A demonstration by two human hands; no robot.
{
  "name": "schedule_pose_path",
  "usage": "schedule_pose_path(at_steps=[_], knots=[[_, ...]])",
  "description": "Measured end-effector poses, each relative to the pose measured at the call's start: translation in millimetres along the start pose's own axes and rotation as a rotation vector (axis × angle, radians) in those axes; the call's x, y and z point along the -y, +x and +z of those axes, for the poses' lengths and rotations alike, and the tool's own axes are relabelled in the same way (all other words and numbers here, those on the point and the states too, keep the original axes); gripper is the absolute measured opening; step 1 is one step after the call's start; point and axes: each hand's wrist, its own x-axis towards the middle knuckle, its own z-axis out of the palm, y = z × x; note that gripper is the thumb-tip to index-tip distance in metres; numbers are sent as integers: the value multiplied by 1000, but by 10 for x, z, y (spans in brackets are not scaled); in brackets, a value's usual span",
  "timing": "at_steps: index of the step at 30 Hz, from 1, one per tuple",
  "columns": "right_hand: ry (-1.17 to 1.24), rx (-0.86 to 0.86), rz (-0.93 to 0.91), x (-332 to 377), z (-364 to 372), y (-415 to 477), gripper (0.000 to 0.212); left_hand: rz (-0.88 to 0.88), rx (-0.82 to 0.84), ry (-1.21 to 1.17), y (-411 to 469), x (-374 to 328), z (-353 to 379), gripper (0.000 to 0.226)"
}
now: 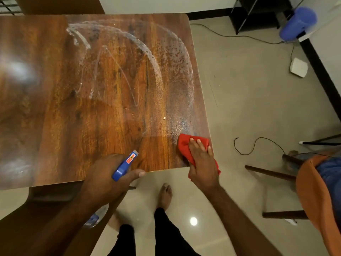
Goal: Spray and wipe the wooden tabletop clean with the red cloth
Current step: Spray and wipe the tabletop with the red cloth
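Observation:
The wooden tabletop fills the left and middle of the view, marked with curved wet streaks and fine droplets toward its right side. My right hand presses the red cloth flat on the table's near right corner, part of the cloth hanging over the edge. My left hand grips a spray bottle with a blue trigger head at the table's front edge; the clear bottle body shows below my forearm. A few small crumbs lie on the wood near the cloth.
A wooden chair draped with orange and blue fabric stands at the right. Cables and a white adapter lie on the tiled floor. A blue fan and a black rack stand at the far right. My bare foot is below the table edge.

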Motion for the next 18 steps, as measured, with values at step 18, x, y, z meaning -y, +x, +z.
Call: schedule_pose_path(at_steps=[18], knots=[[-30, 318, -467, 1371, 704, 1327, 70, -102, -314, -86, -257, -175, -359, 29]])
